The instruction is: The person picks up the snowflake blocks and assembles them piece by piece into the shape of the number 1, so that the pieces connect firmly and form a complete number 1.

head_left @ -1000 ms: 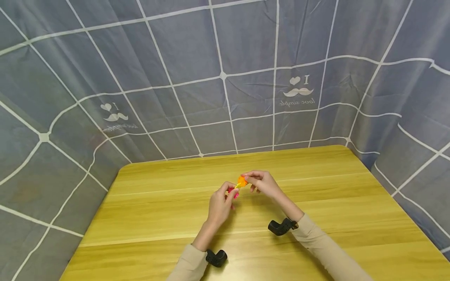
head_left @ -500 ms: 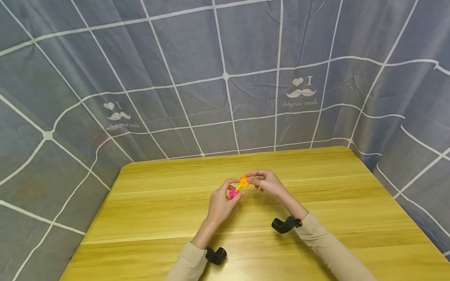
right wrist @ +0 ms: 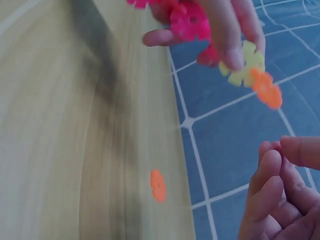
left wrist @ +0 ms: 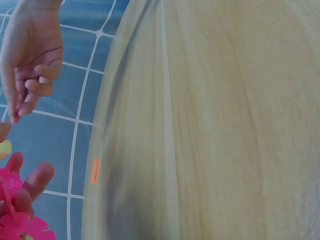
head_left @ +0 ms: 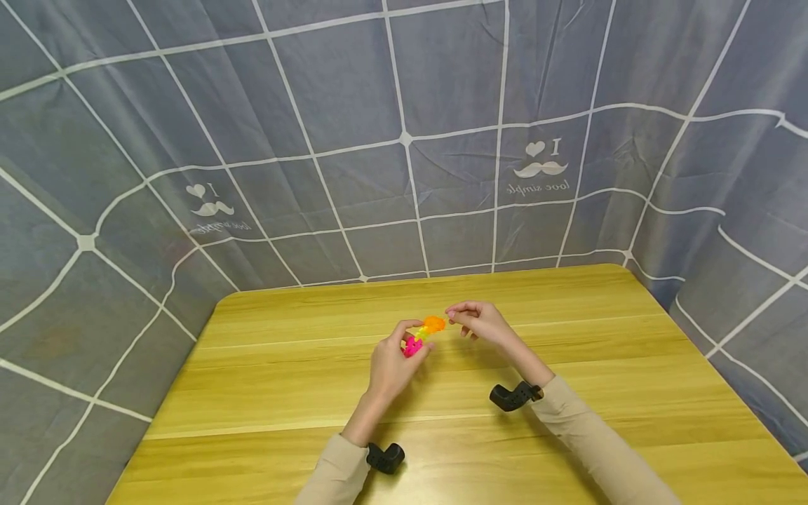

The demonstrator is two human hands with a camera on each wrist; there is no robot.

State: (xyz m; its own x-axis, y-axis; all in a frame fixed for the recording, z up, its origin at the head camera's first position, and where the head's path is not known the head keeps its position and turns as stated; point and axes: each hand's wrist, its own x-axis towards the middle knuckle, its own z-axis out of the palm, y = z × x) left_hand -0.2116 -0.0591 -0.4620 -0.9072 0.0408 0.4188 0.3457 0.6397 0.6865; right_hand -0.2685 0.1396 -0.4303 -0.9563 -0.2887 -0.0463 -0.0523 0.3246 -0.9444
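Note:
My left hand holds a short chain of plastic snowflake building discs by its pink end. Pink discs sit between its thumb and fingers, with a yellow disc joined beyond them. An orange disc is slotted at the yellow one's outer edge. My right hand is just right of the orange end, apart from it, its fingers loosely bent and thumb near forefinger. Nothing shows between them in the right wrist view. Part of the pink cluster is cut off in the left wrist view.
A loose orange disc lies on the wooden table near its far edge; I cannot pick it out separately in the head view. A grey checked curtain hangs behind the table and along both sides.
My right hand has let go of the orange disc and drawn slightly right. My left hand has tilted the chain and shifted a little left with it.

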